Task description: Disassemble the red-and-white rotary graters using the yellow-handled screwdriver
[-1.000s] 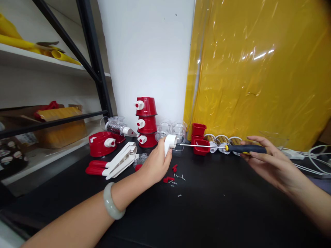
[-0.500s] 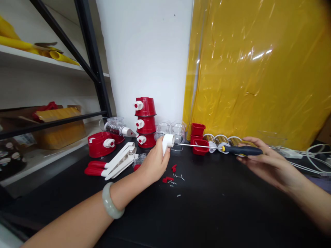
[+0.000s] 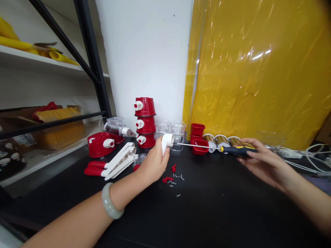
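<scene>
The white plastic piece (image 3: 167, 141) is small, with a round open end facing right, and is held above the black worktop (image 3: 207, 213). The screwdriver (image 3: 219, 148) lies nearly level in the air: its thin silver shaft runs left into the piece's opening, and its black-and-yellow handle points right.

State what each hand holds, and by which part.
Left hand grips a white plastic knob by its body; right hand holds a screwdriver by its handle.
</scene>
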`<act>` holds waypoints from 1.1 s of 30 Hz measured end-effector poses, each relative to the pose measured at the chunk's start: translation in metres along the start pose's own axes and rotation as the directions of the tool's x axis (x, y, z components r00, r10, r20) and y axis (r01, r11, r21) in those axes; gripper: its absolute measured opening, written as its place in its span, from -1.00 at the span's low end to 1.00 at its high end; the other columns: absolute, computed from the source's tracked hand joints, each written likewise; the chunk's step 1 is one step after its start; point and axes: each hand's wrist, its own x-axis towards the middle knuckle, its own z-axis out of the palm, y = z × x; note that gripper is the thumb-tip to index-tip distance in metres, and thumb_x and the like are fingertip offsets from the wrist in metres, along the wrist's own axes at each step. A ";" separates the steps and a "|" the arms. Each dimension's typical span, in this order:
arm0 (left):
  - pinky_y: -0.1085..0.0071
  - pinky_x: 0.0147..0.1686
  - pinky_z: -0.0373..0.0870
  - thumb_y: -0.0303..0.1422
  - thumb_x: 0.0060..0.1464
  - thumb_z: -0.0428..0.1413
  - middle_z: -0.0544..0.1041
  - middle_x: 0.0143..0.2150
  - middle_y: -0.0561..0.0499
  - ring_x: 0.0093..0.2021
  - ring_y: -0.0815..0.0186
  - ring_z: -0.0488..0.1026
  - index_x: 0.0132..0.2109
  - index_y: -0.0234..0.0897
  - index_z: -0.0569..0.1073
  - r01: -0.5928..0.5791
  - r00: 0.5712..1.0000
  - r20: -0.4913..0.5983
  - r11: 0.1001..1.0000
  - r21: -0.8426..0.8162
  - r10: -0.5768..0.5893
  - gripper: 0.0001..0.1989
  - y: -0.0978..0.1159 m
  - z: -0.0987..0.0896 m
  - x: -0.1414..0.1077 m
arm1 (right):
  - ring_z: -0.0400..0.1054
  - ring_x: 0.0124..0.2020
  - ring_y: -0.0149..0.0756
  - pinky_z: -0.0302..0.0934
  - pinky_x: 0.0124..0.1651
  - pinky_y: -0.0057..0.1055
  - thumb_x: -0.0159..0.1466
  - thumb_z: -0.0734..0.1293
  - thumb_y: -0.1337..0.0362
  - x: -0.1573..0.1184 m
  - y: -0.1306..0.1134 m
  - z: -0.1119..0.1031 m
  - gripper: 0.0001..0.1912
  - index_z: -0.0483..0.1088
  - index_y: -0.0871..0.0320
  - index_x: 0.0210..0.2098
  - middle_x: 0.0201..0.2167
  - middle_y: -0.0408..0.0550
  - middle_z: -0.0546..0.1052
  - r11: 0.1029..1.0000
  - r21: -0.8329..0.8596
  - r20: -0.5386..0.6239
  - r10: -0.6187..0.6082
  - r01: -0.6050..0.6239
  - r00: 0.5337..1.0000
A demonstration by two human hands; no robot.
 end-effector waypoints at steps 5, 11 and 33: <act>0.15 -0.14 0.46 -0.20 0.32 -0.19 0.50 -0.26 -0.11 -0.22 0.13 0.55 0.22 -0.35 0.14 -0.009 1.000 -0.012 1.000 0.004 0.009 -0.57 -0.001 0.001 0.000 | 0.25 -0.66 -0.42 0.10 -0.66 -0.51 0.18 0.36 -0.17 0.007 0.012 -0.007 -0.55 0.45 0.06 -0.21 -0.53 -0.14 0.49 0.958 -0.282 0.042 0.056 -0.042 0.998; 0.19 -0.17 0.46 -0.21 0.31 -0.17 0.51 -0.27 -0.10 -0.25 0.15 0.54 0.21 -0.34 0.15 -0.018 1.000 -0.005 1.000 -0.013 0.018 -0.57 0.000 0.000 0.000 | 0.38 -0.17 -0.32 0.32 -0.22 -0.53 -0.11 0.62 0.11 0.008 0.011 -0.012 -0.54 0.49 -0.01 -0.24 -0.15 -0.17 0.50 0.916 -0.363 0.008 -0.182 0.172 0.983; 0.13 -0.14 0.44 -0.23 0.31 -0.16 0.53 -0.19 -0.18 -0.20 0.08 0.55 0.26 -0.35 0.13 -0.016 1.000 0.006 1.000 0.008 0.016 -0.54 0.003 -0.003 0.000 | 0.45 0.05 0.01 0.28 0.15 -0.08 0.07 0.53 0.08 0.009 0.005 -0.024 -0.55 0.56 -0.04 -0.04 -0.02 0.00 0.60 0.787 -0.607 0.307 0.100 0.114 0.946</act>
